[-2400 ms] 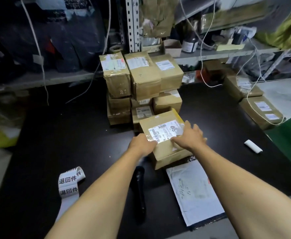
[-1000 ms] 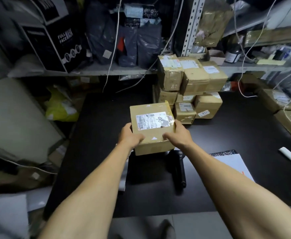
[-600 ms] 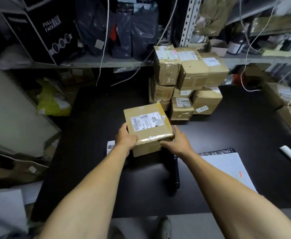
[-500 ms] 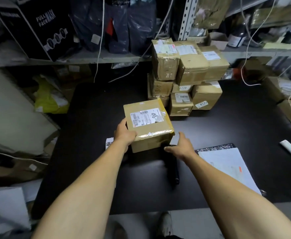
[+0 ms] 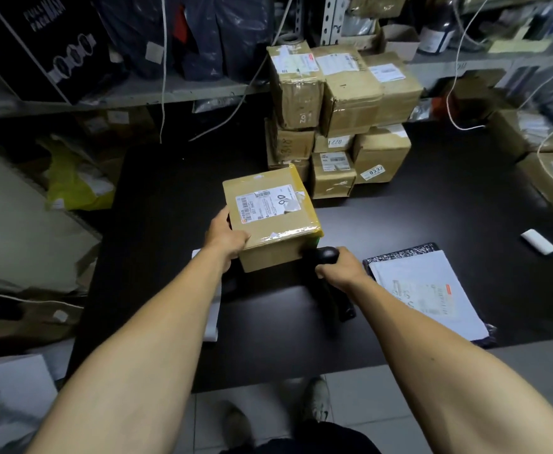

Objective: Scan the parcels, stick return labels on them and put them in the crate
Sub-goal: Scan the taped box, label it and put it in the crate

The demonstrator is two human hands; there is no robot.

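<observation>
We hold a taped cardboard parcel (image 5: 270, 217) at its near-left corner with our left hand (image 5: 227, 239), fingers curled under the edge, so it sits tilted just above the black table (image 5: 157, 191). Our right hand (image 5: 340, 270) is wrapped around the black handheld scanner (image 5: 329, 280) just beside the parcel's near-right corner. The box looks stiff and fairly light, its tape probably slick; gripping opposite edges seems safest. Its shipping label (image 5: 268, 204) faces up, and the long axis runs roughly left to right, skewed slightly away.
</observation>
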